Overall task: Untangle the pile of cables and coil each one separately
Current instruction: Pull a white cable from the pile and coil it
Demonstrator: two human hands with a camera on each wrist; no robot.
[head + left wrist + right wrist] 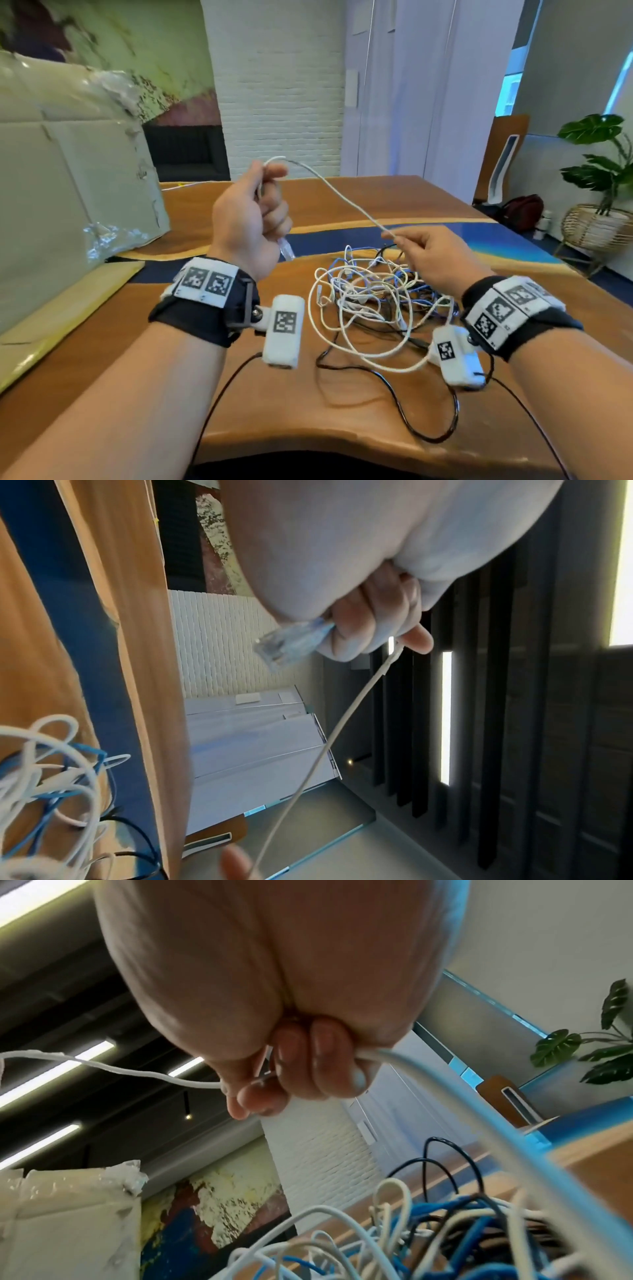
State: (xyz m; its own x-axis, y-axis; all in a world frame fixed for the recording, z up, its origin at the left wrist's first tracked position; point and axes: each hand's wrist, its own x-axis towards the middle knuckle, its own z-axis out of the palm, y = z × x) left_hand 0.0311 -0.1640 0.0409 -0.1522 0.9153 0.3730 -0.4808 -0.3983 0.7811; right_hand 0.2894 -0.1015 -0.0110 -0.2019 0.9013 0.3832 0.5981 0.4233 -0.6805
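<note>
Left hand (251, 219) gripped white cable (346, 202) near its plug (291, 642); right hand (431, 255) pinched it farther right above tangle (373, 294). Best fed slowly, loops even.

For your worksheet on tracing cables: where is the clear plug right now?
In the head view, the clear plug hangs below the left hand, left of centre, above the table beside the cable pile.

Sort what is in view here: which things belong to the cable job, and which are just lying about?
Job:
white cable, held by left hand and right hand
clear connector at its end
cable pile

Lying about:
cardboard box
potted plant
backpack
</note>
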